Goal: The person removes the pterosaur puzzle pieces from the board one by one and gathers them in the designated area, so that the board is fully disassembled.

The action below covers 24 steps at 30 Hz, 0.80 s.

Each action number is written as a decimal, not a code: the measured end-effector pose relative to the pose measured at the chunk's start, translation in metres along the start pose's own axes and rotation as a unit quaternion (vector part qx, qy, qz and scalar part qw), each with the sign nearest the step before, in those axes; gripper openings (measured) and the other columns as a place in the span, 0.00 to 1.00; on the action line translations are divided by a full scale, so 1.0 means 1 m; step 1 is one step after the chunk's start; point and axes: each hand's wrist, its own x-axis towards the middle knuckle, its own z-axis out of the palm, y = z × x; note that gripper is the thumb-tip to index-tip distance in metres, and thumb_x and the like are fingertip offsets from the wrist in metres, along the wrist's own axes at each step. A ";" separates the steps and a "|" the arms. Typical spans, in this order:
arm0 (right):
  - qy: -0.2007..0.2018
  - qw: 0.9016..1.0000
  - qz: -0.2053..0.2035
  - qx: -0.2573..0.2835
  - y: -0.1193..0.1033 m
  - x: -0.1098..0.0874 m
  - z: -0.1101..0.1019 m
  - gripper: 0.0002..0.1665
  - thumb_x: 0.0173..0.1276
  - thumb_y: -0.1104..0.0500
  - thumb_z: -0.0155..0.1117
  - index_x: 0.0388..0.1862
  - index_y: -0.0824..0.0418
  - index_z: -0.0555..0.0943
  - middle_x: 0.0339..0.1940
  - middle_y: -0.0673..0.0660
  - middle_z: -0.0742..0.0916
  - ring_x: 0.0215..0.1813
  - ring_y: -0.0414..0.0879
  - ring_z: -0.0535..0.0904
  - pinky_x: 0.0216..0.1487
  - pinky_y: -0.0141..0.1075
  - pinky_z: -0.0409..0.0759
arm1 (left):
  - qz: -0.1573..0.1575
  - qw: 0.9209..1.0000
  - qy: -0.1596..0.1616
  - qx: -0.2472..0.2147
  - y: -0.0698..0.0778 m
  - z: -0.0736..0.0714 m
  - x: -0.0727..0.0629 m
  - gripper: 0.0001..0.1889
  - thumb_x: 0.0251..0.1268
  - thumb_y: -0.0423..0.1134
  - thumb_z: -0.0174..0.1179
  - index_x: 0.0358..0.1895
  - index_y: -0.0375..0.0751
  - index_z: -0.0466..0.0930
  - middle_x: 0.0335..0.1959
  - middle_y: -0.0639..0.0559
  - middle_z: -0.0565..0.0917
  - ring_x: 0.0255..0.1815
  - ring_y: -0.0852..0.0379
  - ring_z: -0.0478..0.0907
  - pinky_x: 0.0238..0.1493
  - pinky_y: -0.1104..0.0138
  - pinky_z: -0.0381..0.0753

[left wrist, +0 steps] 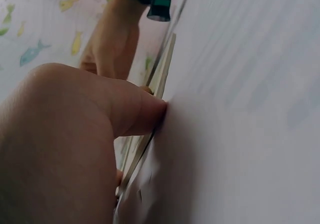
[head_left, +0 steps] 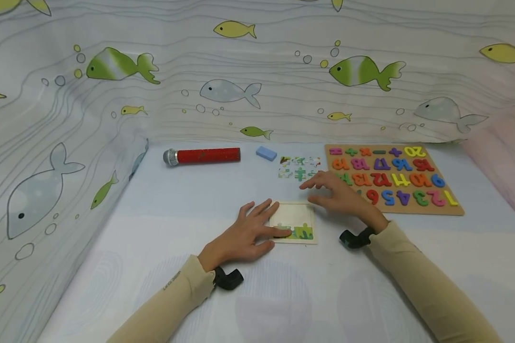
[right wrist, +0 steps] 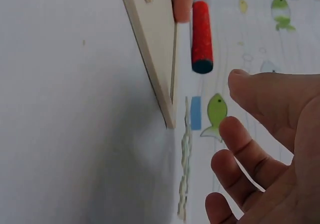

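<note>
A small wooden jigsaw tray (head_left: 293, 213) lies on the table, with green puzzle pieces (head_left: 304, 232) fitted along its near edge. My left hand (head_left: 246, 236) rests on its left side with the fingers spread, one fingertip on the fitted pieces and another at the far left corner. In the left wrist view the thumb (left wrist: 145, 109) is down by the tray's edge. My right hand (head_left: 336, 195) hovers beyond the tray's far right corner, fingers loosely bent and apart, holding nothing. Just past its fingertips lie several loose puzzle pieces (head_left: 299, 174).
A wooden number board (head_left: 448, 209) with colourful numerals lies to the right, partly behind the right hand. At the back are a red microphone (head_left: 208, 156) and a blue block (head_left: 266, 153). Fish-printed cloth (head_left: 171, 114) rises behind and at the left.
</note>
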 end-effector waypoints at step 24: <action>-0.154 0.987 -0.045 -0.020 -0.034 -0.002 0.042 0.19 0.66 0.55 0.72 0.56 0.49 0.86 0.47 0.50 0.83 0.47 0.44 0.69 0.48 0.41 0.60 | 0.010 0.998 0.045 -0.040 -0.003 0.003 0.002 0.16 0.72 0.50 0.57 0.59 0.65 0.85 0.80 0.38 0.63 0.84 0.39 0.53 0.74 0.33 0.46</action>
